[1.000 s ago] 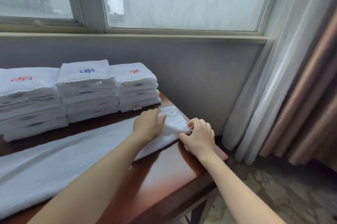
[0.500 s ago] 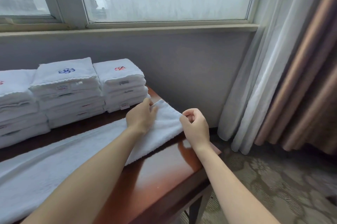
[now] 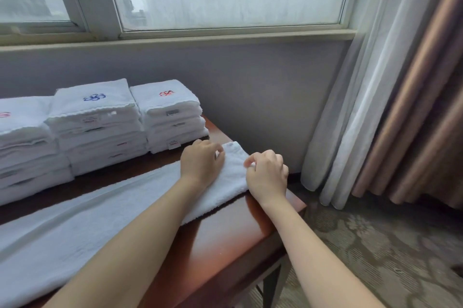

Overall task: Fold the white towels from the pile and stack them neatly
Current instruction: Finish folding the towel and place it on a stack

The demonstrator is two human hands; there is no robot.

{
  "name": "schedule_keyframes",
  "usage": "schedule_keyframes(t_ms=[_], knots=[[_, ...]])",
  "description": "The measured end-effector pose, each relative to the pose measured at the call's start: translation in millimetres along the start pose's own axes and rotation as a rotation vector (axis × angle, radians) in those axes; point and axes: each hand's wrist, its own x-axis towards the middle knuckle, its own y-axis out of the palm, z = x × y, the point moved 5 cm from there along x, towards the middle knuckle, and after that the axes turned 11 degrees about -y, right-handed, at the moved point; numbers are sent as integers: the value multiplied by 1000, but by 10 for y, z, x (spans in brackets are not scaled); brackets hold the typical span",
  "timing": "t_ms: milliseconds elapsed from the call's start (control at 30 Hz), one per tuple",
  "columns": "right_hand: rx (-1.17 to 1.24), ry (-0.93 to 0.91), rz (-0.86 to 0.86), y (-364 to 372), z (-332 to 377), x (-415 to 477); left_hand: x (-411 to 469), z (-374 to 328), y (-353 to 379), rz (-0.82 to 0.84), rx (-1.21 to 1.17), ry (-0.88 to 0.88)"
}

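A long white towel point(image 3: 82, 220), folded lengthwise into a strip, lies across the dark wooden table point(image 3: 225, 240) from lower left to the far right corner. My left hand point(image 3: 201, 163) pinches the strip's far end near its back corner. My right hand point(image 3: 268, 175) pinches the same end at its front corner, over the table's right edge. Behind the strip stand three stacks of folded white towels: a right stack point(image 3: 170, 117) with a red emblem, a middle stack point(image 3: 97, 127) with a blue emblem, and a left stack point(image 3: 22, 147) cut off by the frame.
A grey wall and window sill point(image 3: 175, 42) rise just behind the table. White sheer and brown curtains point(image 3: 390, 97) hang at the right. Patterned carpet point(image 3: 375, 252) lies beyond the table's right edge.
Both hands keep hold of the towel's right end and stay close together. The view has shifted slightly, so the stacks sit a little further right in the frame.
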Motion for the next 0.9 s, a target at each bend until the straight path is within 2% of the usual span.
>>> schedule_keyframes(t_ms=[167,300,533,700,767,900], knots=[[3,-72,-36,-81,97,-42,-318,81,-123,130,-36,122],[84,-279,-79,-182,355,-230,-733,398,-361,178,56,162],[287,-561,202,188,1452,-778,-1360,1406,-999,187,104,-111],[335,-660,378,563,2314,-1031,-1778,2013,-1442,165,168,-253],[312,-699,439,693,2576,-1118,-1957,2216,-1592,141,208,-308],[56,-775,545,970,2827,-1259,-2216,2469,-1757,105,239,-419]])
